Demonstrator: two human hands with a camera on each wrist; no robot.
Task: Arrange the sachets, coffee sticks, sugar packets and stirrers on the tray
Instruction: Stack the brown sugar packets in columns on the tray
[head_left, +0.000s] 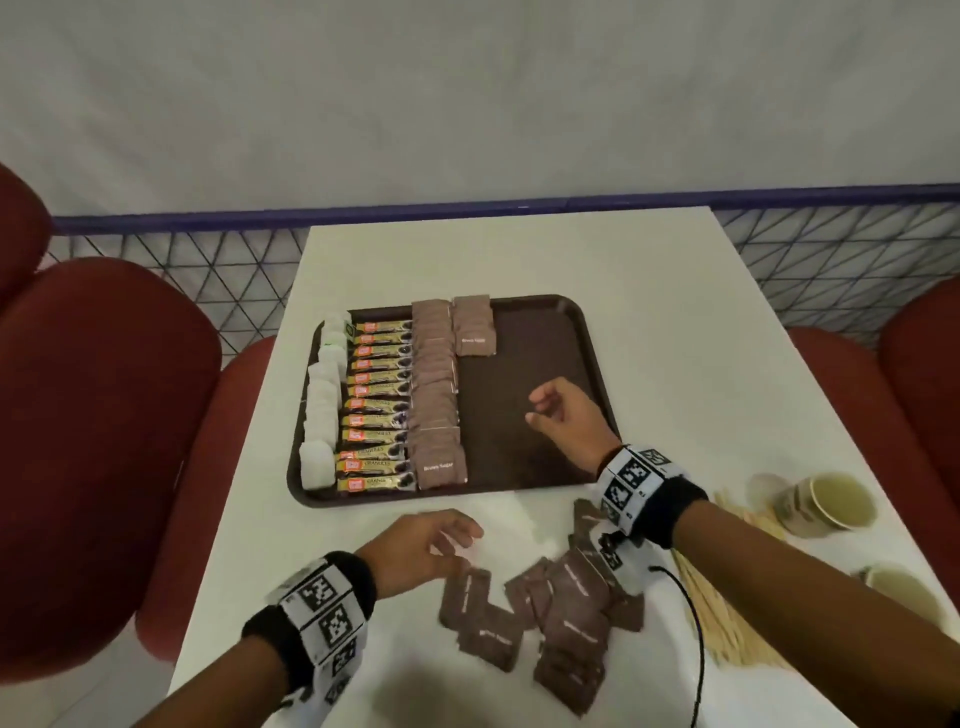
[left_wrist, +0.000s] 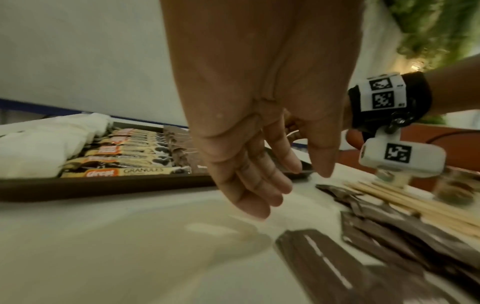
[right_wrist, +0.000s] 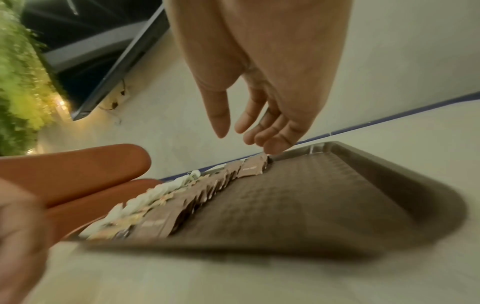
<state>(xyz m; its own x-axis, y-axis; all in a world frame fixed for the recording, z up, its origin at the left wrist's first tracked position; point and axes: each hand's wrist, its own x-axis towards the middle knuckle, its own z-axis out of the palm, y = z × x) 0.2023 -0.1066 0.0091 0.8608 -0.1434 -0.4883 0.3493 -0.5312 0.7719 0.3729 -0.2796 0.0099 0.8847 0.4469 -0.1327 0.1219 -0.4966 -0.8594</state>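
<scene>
The brown tray (head_left: 582, 332) sits mid-table holding a column of white sachets (head_left: 319, 410), about thirteen gold coffee sticks (head_left: 376, 410) and two columns of brown sugar packets (head_left: 435, 395). More packets (head_left: 561, 613) and wooden stirrers (head_left: 727, 623) lie loose beside two paper cups (head_left: 831, 504). Left hand (head_left: 415, 551) and right hand (head_left: 569, 421) both hang relaxed, holding nothing.

Half-filled tray (head_left: 582, 332), empty right hand (head_left: 569, 418) above — loose brown packets (head_left: 550, 613) nearby

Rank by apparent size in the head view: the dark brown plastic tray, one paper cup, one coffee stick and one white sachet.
1. Dark brown plastic tray, clearly largest.
2. Paper cup.
3. Gold coffee stick and white sachet: too similar to rank; the stick is longer, the sachet wider.
</scene>
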